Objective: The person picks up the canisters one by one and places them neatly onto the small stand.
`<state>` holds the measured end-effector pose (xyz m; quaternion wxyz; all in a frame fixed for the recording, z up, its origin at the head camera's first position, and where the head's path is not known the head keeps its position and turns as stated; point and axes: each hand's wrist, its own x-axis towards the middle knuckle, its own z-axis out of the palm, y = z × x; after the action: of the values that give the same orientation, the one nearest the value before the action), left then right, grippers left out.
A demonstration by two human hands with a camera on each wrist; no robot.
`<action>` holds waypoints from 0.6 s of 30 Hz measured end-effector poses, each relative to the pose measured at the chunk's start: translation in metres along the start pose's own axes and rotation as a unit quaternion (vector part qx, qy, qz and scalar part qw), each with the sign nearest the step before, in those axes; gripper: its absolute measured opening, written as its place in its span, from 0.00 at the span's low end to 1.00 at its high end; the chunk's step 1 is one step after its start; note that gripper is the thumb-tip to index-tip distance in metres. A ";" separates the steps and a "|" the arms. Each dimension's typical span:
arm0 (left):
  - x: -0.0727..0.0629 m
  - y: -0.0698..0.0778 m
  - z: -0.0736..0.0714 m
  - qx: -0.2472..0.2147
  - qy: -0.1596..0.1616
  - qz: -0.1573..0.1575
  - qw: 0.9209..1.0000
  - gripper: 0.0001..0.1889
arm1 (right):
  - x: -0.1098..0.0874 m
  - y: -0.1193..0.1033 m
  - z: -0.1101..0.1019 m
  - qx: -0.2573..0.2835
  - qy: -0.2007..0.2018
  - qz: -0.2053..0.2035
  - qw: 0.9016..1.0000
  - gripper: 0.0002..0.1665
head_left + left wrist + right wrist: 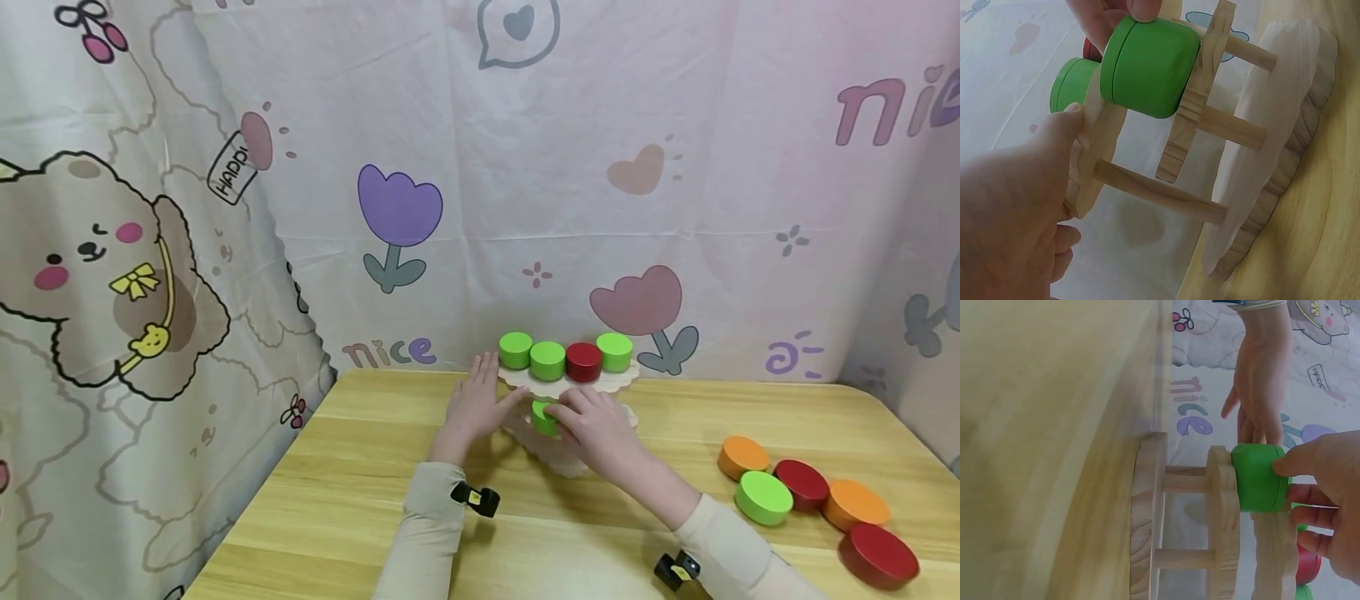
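Note:
A wooden tiered stand (538, 390) with scalloped shelves stands near the back of the table. My left hand (475, 408) holds the left end of its top shelf, thumb on the near edge. In the left wrist view, that thumb (1067, 120) also lies close to a green piece on the shelf. The right hand (606, 435) pinches a green cylinder (1259, 478) with a seam near its top. This cylinder is over the middle shelf (1186, 109), its bottom right at the wood. Three green pieces and a red one (583, 363) sit in a row on the top shelf.
To the right on the wooden table (337, 500) lie several round pieces: an orange one (743, 457), a green one (763, 497), a dark red one (879, 556) and others. A printed cloth (525, 167) hangs right behind the table's back edge.

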<state>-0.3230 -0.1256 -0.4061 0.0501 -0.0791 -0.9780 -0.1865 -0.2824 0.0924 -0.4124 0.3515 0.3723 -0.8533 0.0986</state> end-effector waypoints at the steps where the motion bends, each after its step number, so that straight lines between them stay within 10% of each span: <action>1: 0.000 0.000 0.000 -0.001 0.000 0.000 1.000 0.51 | 0.000 0.000 0.000 -0.002 0.000 0.002 1.000 0.20; 18: 0.000 0.001 -0.001 0.000 0.000 0.002 1.000 0.51 | -0.003 -0.001 -0.008 0.019 0.040 -0.012 0.999 0.23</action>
<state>-0.3225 -0.1252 -0.4052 0.0504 -0.0806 -0.9778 -0.1866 -0.2762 0.0966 -0.4091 0.3795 0.3848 -0.8320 0.1255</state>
